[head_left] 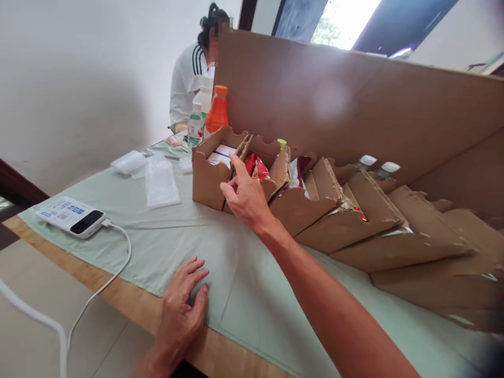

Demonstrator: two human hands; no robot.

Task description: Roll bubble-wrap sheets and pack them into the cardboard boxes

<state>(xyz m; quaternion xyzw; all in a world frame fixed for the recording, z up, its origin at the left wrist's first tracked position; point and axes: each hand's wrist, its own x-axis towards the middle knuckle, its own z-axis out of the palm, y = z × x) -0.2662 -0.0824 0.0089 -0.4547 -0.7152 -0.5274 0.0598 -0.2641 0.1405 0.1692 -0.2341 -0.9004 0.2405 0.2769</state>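
My right hand [248, 197] is raised over the front of the leftmost cardboard box [208, 181], its index finger stretched out and its thumb apart, nothing held. The fingertip overlaps a white packet with a purple stripe [222, 156] inside that box; whether it touches, I cannot tell. Just right of it, red snack packets [258, 167] show in the neighbouring box, partly behind my hand. My left hand [185, 302] lies open near the table's front edge, fingers spread on the pale green cloth [236, 283], holding nothing.
More cardboard boxes [362, 210] lean in a row to the right, before a tall cardboard panel [315, 94]. An orange bottle [217, 113] and a clear bottle [195, 126] stand behind. Plastic wrappers [160, 181] and a white corded device [71, 216] lie left. A person [189, 79] sits beyond.
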